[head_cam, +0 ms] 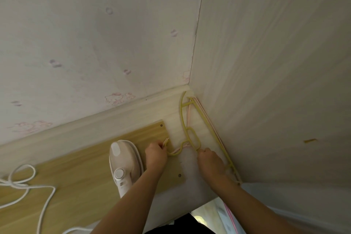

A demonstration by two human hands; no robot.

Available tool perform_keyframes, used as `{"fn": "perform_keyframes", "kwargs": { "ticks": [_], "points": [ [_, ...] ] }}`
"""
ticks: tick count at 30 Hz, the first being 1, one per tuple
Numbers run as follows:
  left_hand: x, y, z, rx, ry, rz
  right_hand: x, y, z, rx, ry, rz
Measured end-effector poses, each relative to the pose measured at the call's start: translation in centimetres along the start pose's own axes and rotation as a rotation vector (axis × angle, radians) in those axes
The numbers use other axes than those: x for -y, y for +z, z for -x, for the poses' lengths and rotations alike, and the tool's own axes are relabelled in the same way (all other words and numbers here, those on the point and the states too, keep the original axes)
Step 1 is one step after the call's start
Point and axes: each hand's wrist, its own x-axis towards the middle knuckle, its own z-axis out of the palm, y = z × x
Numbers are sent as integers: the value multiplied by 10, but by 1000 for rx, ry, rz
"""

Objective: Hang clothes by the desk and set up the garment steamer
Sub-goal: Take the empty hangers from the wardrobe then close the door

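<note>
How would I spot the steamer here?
Look at the tan wooden board on the desk. The pale pink handheld garment steamer lies at its right end, just left of the left hand. Only it has a round white dial.

Inventory, tabletop [79, 182]:
- Garment steamer [124, 163], white, handheld: 1.
- White power cord [28, 186], looped: 1.
- Plastic hangers: 1 yellow hanger [187, 119]; pink hangers [188, 114] beneath it, at least 1, exact count unclear.
- Hands in view: 2, left hand [155, 155] and right hand [209, 161].
</note>
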Motion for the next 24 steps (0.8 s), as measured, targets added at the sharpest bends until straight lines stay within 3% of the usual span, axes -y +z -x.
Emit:
{"fn": "perform_keyframes", "kwargs": {
  "ticks": [15, 24],
  "points": [
    [6, 6, 15, 14, 102, -46, -12, -8, 15, -20, -36, 24],
    [0, -2, 55, -51, 429, -282, -11, -15, 59, -194, -66, 2]
  ]
}}
